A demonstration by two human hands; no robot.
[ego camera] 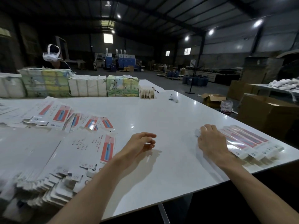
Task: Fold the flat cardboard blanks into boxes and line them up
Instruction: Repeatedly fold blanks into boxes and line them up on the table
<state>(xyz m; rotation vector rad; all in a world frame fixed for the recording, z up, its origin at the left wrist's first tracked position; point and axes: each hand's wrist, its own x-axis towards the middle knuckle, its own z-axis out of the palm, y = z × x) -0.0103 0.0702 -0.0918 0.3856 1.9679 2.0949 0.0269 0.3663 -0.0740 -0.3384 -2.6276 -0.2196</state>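
Left: your left hand (140, 143) hovers over the bare middle of the white table (161, 107). Its fingers are loosely curled, the thumb is near the forefinger, and it holds nothing.
Right: your right hand (210, 141) lies palm-down on the left end of the folded boxes (249, 143), fingers fairly straight and slightly spread.
Boxes: they sit side by side, touching, near the table's right edge.
Blanks: the flat blanks (68, 159) are stacked and fanned out beside your left forearm.
Far edge: wrapped bundles (48, 84) stand in a row.

Dim warehouse, dark truss roof (145, 12), bright ceiling lamps (257, 23), grey floor (145, 75), glossy white table (161, 110)
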